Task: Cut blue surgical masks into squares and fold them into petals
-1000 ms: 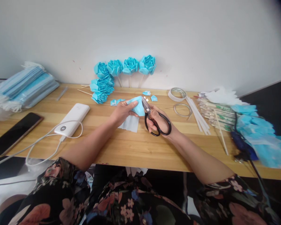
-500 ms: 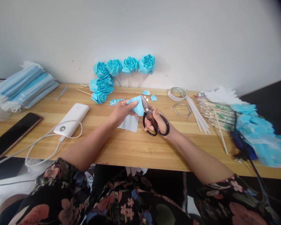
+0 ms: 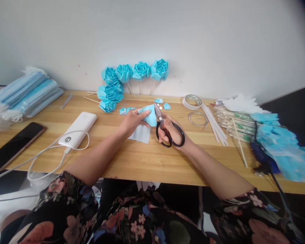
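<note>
My left hand (image 3: pixel 133 120) pinches a piece of light blue fabric (image 3: pixel 150 117) between thumb and fingers. Black-handled scissors (image 3: pixel 178 135) are gripped in my right hand (image 3: pixel 169 128), their blades along the right edge of the fabric. Just behind the blades lie small blue scraps (image 3: pixel 167 106) and tiny white bits. Another folded blue piece (image 3: pixel 125 110) rests beyond my left hand. Under the held fabric, a pale sheet (image 3: pixel 141 134) lies on the wooden table (image 3: pixel 142 162).
Several blue fabric flowers (image 3: pixel 141 70) on sticks lean at the wall. Face masks (image 3: pixel 27 91), a phone (image 3: pixel 16 144) and a cabled power bank (image 3: pixel 78 128) occupy the left. Tape rolls (image 3: pixel 192 101), white strips (image 3: pixel 215 125), wrapped sticks (image 3: pixel 231 122), a glue gun (image 3: pixel 263 157) and blue fabric (image 3: pixel 282 142) are right.
The scissors and my right hand have shifted very slightly to the right. The fabric in my left hand has moved slightly with them; the things on the table have stayed put.
</note>
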